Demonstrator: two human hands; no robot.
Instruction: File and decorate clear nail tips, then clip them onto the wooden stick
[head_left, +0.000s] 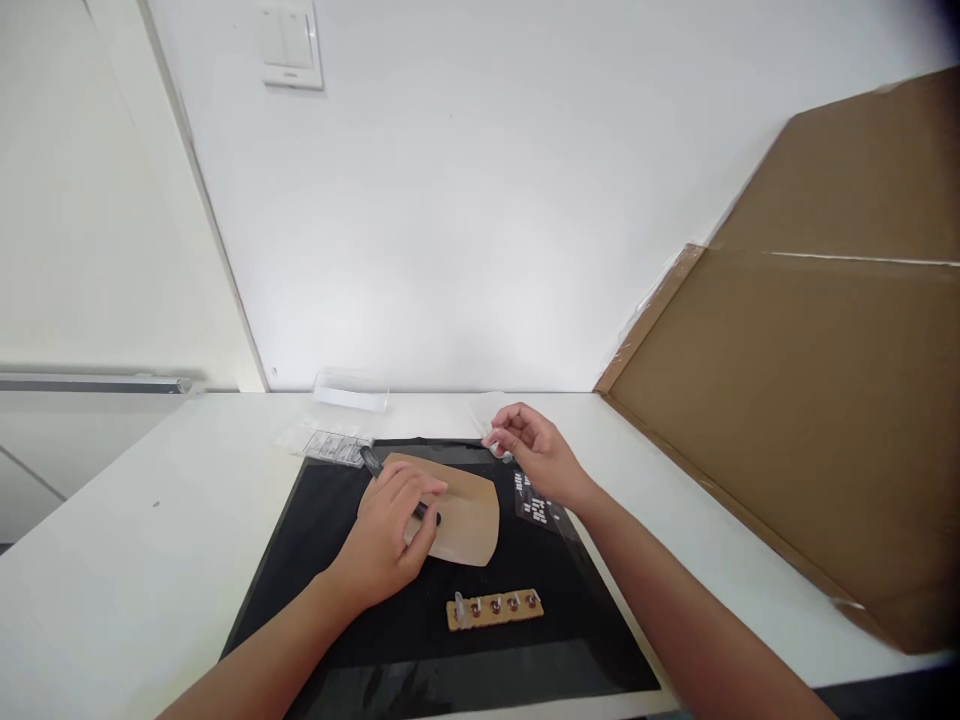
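My left hand (394, 525) is above a light brown sheet (472, 515), its fingers curled round a black pen-shaped tool (371, 461). Both ends of the tool stick out past the hand; its middle is hidden. Further back, my right hand (534, 452) has its thumb and fingertips pinched together beside a small whitish, translucent piece of wrapping (486, 408). What lies between those fingertips is too small to name. In front of the sheet, a small wooden strip (499, 618) carries several short posts on dark round bases. A clear nail tip (461, 608) stands at its left end.
A black mat (585, 630) covers the middle of the white table (127, 560). A card with white marks (536, 505) lies under my right wrist. Clear plastic packaging (349, 395) and a patterned sheet (337, 446) sit back left. Large cardboard (810, 400) leans at right.
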